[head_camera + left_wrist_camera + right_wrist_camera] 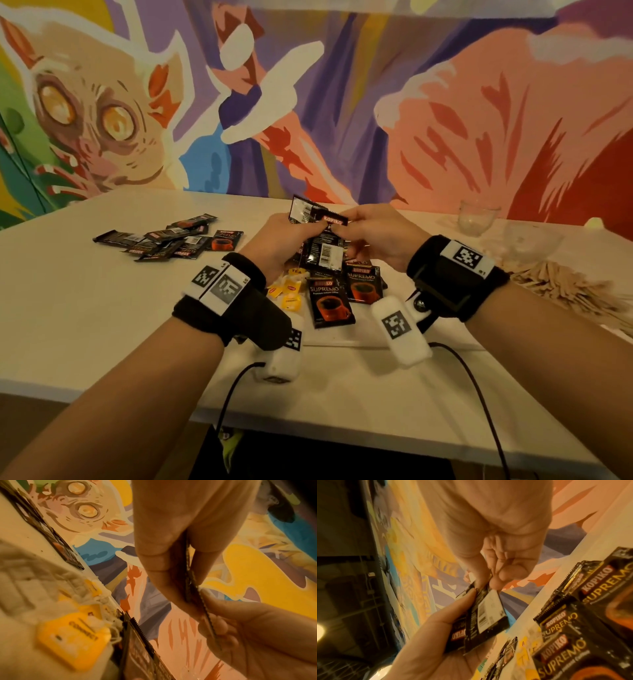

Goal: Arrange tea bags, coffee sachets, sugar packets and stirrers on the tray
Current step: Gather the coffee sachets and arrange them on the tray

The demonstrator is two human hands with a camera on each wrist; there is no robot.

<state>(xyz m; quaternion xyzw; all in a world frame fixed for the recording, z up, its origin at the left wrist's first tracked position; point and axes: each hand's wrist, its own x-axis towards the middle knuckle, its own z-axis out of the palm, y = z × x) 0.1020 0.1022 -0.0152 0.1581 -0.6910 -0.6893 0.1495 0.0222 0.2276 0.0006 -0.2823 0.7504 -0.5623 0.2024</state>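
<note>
Coffee sachets (317,219), flat glossy foil, serrated edges, both hands pinching

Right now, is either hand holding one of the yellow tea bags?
No: both the left hand and right hand grip black coffee sachets; the tea bags lie below.

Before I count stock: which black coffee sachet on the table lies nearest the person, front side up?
The black Kopiko Supremo coffee sachet beside the yellow tea bag tags; its orange cup print faces up, below all the others.
</note>
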